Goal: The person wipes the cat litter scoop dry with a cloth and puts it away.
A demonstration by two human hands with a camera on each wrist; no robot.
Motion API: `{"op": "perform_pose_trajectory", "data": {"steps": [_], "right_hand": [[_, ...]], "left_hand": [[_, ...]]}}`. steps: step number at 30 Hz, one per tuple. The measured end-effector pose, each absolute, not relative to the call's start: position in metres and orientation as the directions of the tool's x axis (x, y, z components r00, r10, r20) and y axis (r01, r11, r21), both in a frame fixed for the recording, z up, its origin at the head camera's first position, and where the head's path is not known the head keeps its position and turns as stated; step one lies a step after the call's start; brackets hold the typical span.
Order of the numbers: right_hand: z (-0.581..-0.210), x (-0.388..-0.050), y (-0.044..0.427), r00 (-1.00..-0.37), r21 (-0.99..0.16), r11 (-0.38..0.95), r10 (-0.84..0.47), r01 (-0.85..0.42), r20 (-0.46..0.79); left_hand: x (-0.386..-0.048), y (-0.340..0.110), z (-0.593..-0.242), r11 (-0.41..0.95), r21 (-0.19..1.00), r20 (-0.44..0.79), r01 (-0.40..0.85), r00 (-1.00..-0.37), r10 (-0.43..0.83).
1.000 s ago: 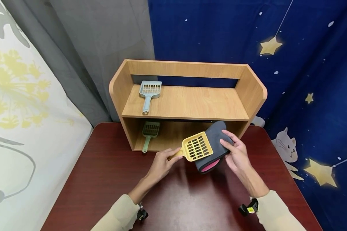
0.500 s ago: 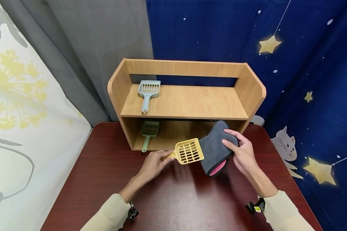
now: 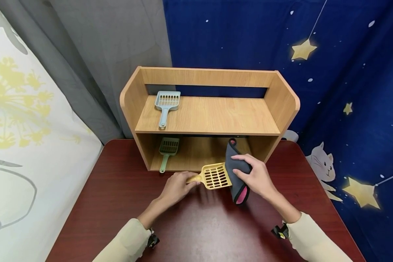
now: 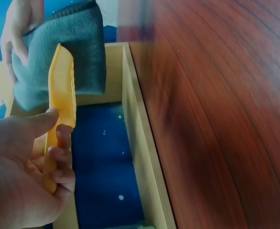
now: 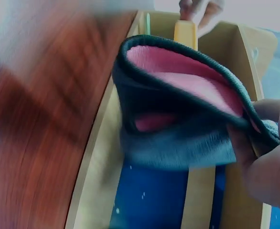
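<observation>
My left hand (image 3: 177,189) grips the handle of a yellow slotted litter scoop (image 3: 216,176), held above the table in front of the shelf. In the left wrist view the fingers curl round the handle of the scoop (image 4: 62,90). My right hand (image 3: 253,173) pinches a folded cloth (image 3: 235,171), dark grey outside and pink inside with a black edge. The cloth meets the far end of the scoop in the head view; whether they touch is hard to tell. In the right wrist view the cloth (image 5: 178,138) hides most of the scoop.
A two-tier wooden shelf (image 3: 209,133) stands at the back of the dark red table (image 3: 196,225). On its upper tier lies a light blue litter scoop (image 3: 167,103); a green one (image 3: 168,149) lies at the left of the lower tier. Curtains hang behind.
The scoop moved left, then slightly right and down. The cloth first swung right away from it, then came back left to its far end and now stands more upright and edge-on.
</observation>
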State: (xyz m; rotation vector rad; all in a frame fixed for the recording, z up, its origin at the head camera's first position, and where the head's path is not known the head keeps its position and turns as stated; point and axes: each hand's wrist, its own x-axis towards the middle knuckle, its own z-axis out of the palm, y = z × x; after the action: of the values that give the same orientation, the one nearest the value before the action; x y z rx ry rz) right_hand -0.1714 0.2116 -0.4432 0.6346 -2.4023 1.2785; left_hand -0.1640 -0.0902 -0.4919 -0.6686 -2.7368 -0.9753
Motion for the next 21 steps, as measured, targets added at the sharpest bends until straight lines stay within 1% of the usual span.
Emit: {"op": "perform_pose_trajectory", "data": {"steps": [8,13,17,21], "right_hand": [[-0.459,-0.174,0.173,-0.845,-0.59,0.608,-0.32,-0.531,0.43],[-0.466,-0.174,0.154,-0.86,-0.62,0.596,-0.331,-0.51,0.389],[-0.465,-0.175,0.147,-0.861,-0.653,0.563,-0.294,-0.506,0.415],[-0.465,-0.177,0.147,-0.853,-0.652,0.552,-0.289,-0.52,0.435]], "left_hand": [[-0.162,-0.072,-0.489,0.741,0.498,0.305,0.452,-0.89,0.338],[-0.16,-0.064,-0.491,0.748,0.485,0.292,0.454,-0.89,0.351],[-0.161,-0.061,-0.494,0.751,0.493,0.283,0.44,-0.897,0.339],[-0.162,-0.062,-0.495,0.743,0.509,0.278,0.435,-0.9,0.336]]}}
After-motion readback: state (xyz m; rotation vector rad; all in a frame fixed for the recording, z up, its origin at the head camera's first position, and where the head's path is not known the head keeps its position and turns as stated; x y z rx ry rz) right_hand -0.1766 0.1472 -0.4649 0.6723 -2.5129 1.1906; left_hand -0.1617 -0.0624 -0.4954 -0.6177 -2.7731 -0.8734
